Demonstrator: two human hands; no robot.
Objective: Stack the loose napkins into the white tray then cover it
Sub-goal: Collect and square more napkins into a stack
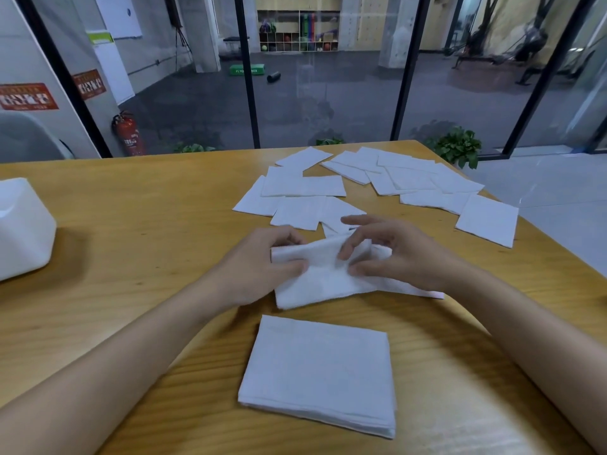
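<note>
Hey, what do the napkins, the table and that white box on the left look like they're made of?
Napkins: soft matte white paper tissue, probably; faint embossed texture, and the held napkin creases limply. Table: wood or wood veneer, smooth satin finish, visible grain. White box: likely plastic, slightly glossy with rounded moulded corners.

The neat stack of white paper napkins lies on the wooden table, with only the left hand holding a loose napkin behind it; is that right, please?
Not quite: the head view shows both the left hand and the right hand gripping the loose white napkin behind the neat stack on the wooden table.
</note>
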